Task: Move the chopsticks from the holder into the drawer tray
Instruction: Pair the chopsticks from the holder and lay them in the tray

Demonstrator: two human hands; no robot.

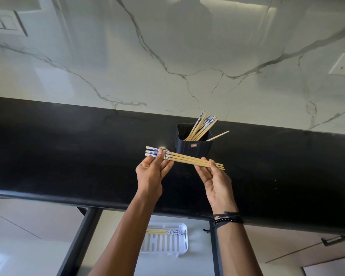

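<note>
Above the black counter, in the head view, both hands carry a small bundle of chopsticks level. The left hand pinches the blue-patterned ends at nine o'clock; the right hand closes its fingertips around the bare tips at three o'clock. Just beyond, at twelve o'clock, the dark holder has more sticks leaning out of it. Down at six o'clock, the white tray sits in the open drawer with a few sticks already laid in it.

Each grip looks light, held at the fingertips only; if either loosens on the way down, I judge the sticks could fan apart and drop past the tray. The raised ends could also clip the counter's edge.
</note>
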